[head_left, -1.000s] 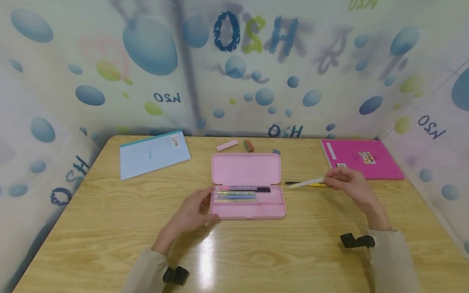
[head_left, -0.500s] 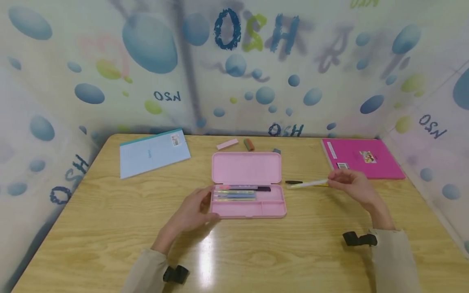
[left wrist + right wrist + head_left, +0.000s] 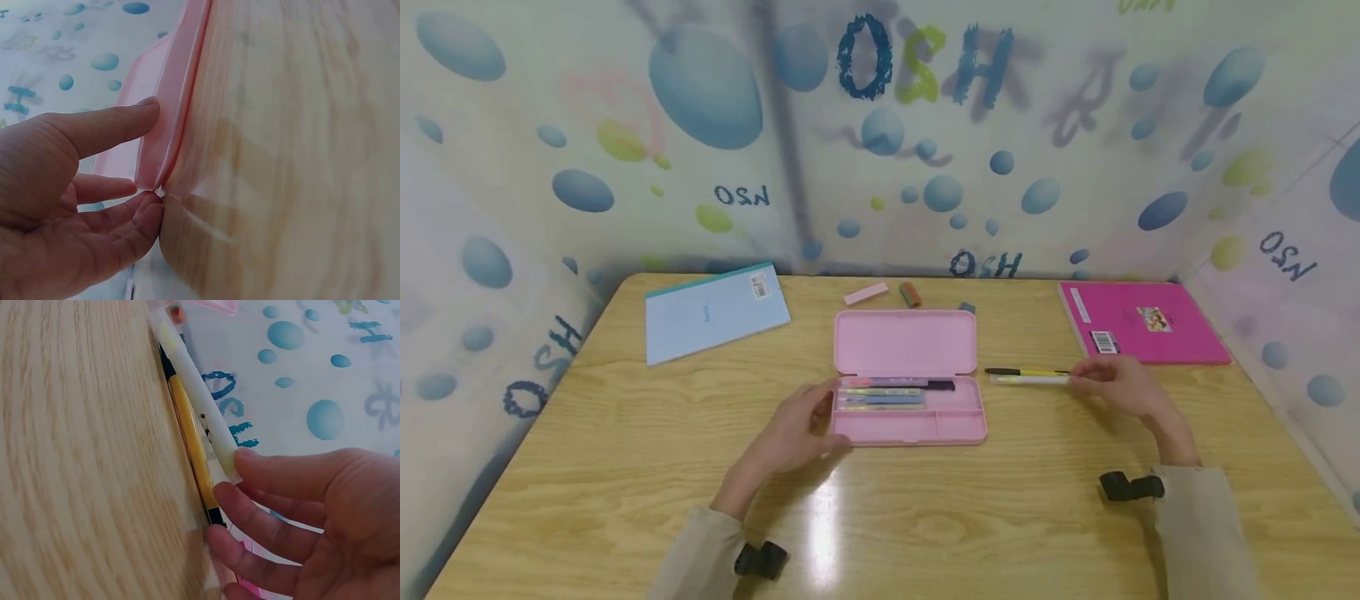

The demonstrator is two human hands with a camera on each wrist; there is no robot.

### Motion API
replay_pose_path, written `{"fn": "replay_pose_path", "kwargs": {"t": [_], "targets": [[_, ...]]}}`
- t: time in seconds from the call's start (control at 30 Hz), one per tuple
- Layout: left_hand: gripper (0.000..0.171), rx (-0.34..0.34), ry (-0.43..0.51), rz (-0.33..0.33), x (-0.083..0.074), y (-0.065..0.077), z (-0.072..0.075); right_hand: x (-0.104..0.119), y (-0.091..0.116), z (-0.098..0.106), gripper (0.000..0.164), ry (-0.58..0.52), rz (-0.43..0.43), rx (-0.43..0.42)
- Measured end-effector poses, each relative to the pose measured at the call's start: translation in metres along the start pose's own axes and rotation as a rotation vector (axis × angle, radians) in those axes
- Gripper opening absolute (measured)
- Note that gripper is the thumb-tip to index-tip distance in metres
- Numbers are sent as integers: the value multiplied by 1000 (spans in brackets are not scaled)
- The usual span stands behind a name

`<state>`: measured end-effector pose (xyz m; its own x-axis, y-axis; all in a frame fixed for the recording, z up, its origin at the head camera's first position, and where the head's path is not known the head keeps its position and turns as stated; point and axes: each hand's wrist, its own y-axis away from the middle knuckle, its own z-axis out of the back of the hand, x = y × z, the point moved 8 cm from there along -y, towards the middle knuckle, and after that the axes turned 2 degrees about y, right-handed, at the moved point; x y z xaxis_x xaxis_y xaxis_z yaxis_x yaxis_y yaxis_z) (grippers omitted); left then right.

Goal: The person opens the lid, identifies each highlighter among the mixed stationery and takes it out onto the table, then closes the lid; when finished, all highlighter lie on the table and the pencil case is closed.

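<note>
A pink pencil case point(image 3: 904, 343) lies unfolded on the table, several pens point(image 3: 880, 399) in its long compartment. My left hand point(image 3: 790, 429) holds its left end, thumb on the front wall and fingers around the side, as the left wrist view also shows. To the right of the case, my right hand point(image 3: 1120, 387) pinches the end of a white highlighter point(image 3: 203, 406) between thumb and index finger. The highlighter's clear-capped end points toward the case. Right alongside it lies a yellow pen point(image 3: 189, 431) with black ends, close to my other fingertips.
Behind the case are a pink eraser point(image 3: 866, 293), a green-and-orange block point(image 3: 910, 295) and a small grey-blue piece point(image 3: 967, 308). A light blue notebook point(image 3: 715, 317) lies at the back left, a magenta notebook point(image 3: 1142, 325) at the back right. Patterned walls border the table.
My right hand has moved slightly right, then lowered, bringing the highlighter from a slant across the yellow pen to nearly parallel in front of it. My left hand stays on the case.
</note>
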<state>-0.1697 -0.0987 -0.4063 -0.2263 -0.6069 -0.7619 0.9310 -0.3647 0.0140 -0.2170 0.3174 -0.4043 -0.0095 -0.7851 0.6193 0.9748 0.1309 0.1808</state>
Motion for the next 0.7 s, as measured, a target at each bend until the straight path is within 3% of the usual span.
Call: {"fn": "replay_pose_path", "kwargs": {"t": [0.7], "targets": [[78,3,-10,2,-1,0,1,2,-3,-4,20,101,7,-17]]}}
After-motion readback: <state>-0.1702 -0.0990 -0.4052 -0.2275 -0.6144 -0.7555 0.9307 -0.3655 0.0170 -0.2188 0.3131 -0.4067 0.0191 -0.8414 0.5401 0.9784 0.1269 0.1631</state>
